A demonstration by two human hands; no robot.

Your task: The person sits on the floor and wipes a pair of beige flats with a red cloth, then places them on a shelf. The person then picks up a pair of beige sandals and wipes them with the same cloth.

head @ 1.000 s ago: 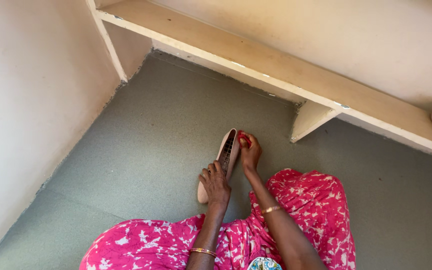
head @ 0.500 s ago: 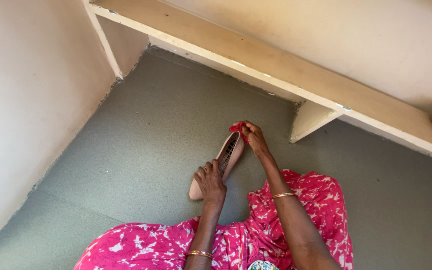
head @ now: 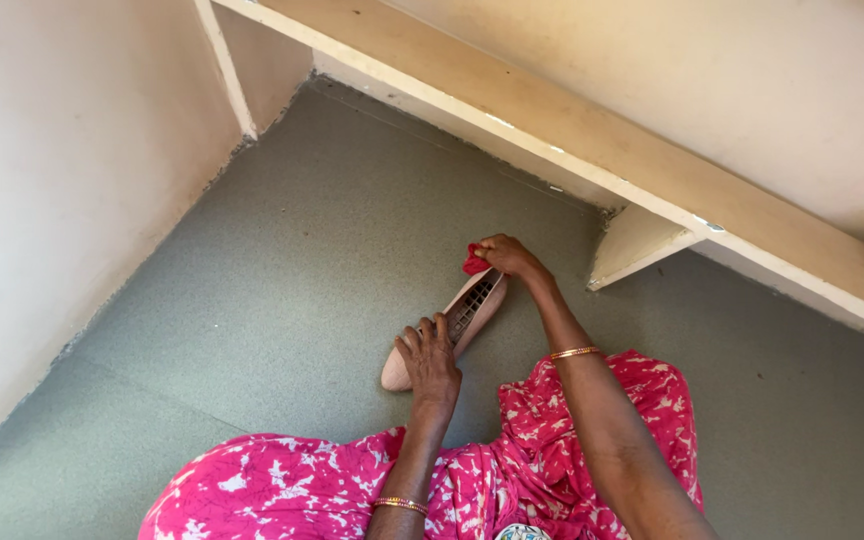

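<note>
Change: right hand (head: 507, 256) with red cloth (head: 474, 262) has shifted to the shoe's far end.
Room: grey-green floor (head: 252, 280), pale walls, low wooden shelf (head: 592, 150).
Left hand (head: 432, 362): fingers curled, pinning the shoe (head: 447, 325).
Right hand: fingers pinched shut on cloth.
Shoe: 1 beige flat, sole up, on floor before pink dress (head: 572, 450).
</note>
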